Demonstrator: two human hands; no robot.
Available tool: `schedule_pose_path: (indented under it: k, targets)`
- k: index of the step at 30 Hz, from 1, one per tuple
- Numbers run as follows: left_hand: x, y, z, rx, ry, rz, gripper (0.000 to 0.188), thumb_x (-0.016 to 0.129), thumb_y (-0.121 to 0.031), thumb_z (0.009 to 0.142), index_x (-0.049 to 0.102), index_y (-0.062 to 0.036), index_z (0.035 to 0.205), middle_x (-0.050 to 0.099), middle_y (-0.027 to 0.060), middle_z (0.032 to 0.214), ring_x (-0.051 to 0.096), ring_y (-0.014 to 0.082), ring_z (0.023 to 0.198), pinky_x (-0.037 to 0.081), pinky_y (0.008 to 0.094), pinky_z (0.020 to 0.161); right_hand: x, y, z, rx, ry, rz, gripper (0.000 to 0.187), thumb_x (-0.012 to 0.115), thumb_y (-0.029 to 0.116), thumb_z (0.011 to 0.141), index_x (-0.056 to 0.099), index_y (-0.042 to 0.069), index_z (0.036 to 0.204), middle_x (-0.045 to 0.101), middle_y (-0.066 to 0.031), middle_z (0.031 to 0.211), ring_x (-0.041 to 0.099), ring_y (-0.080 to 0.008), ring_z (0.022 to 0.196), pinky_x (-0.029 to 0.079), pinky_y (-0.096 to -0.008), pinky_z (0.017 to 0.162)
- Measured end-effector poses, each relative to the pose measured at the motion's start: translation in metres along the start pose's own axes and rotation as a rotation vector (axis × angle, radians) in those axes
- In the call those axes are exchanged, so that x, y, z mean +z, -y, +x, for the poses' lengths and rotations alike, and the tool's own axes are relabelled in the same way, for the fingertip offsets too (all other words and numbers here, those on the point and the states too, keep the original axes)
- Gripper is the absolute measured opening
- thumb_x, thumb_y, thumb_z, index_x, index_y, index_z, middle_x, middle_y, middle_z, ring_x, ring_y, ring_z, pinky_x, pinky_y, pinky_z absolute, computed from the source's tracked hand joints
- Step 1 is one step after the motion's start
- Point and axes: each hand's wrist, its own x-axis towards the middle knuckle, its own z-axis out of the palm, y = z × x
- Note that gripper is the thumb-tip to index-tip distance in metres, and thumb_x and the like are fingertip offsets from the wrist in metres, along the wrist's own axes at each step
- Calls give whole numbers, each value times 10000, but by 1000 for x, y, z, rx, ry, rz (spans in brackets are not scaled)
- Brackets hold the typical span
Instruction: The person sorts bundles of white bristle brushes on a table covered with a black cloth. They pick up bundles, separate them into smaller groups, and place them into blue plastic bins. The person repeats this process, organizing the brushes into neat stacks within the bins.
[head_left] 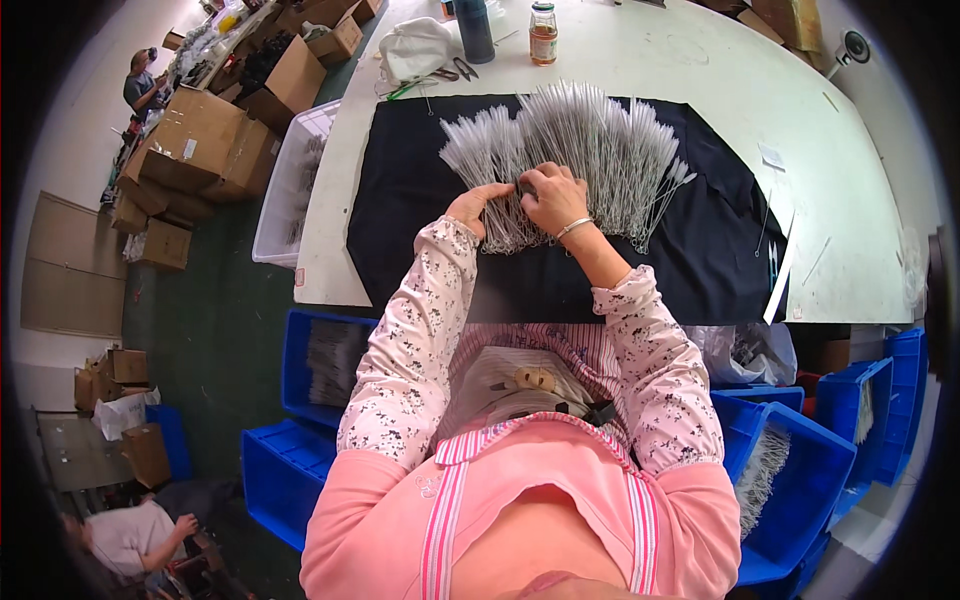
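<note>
A wide, dense pile of thin wire brushes [590,130] with white bristle tips and looped wire ends lies on a dark cloth [400,200]. My left hand [470,208] rests against the pile's left part, fingers stretched toward my right hand; the brushes hide some of its fingers. Over the middle of the pile, my right hand [556,203] has its fingers bent and pinched on the wire stems. Something small and dark shows at its fingertips, too small to name. The bristle tips point away from me, the loops toward me.
On the white table [700,50] stand a glass jar [543,35] and a dark bottle [473,32], beside a white cloth bundle [415,50] and scissors [464,69]. Blue bins [800,490] flank me. Left are a white crate [283,200], cardboard boxes [195,140] and other people.
</note>
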Motion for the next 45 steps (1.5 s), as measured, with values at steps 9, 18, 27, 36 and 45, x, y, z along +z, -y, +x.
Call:
schedule_pose_path:
  k: [9,18,27,36,45]
  targets:
    - [-8,-2,7,-17,38,-59,140,651,-76,834,629,-15,958,668,127,946,666,249,801,569,428,724,8,4,-8,-154,-30,-22,195,588,242,780,717,228,926,577,14,1207,491,-223,1137,336,-478,880]
    - [-19,-19,-8,-27,-107,173,124,654,-44,800,641,11,911,670,121,866,662,226,739,564,357,704,-7,9,-3,-273,-157,-159,117,603,194,768,681,134,831,631,32,1065,535,-167,1045,338,-453,879]
    - [-24,-22,-9,-45,12,272,89,671,-35,770,639,-3,847,646,98,765,625,196,634,543,299,637,11,-12,17,-645,115,14,157,609,153,765,648,70,893,612,-35,1080,545,-211,1060,384,-376,945]
    - [-16,-31,-22,-120,98,242,212,680,-211,844,612,-25,770,621,114,641,615,221,547,524,350,516,7,3,10,-782,380,-222,516,572,317,836,499,22,1253,462,-101,1342,304,-283,1334,172,-420,1133]
    - [-6,-100,-64,-218,-40,652,246,725,-191,810,555,-30,735,575,61,639,568,163,533,494,291,483,15,-12,-1,-670,252,-379,622,439,419,911,403,-22,1348,295,-108,1481,158,-229,1407,126,-398,1144]
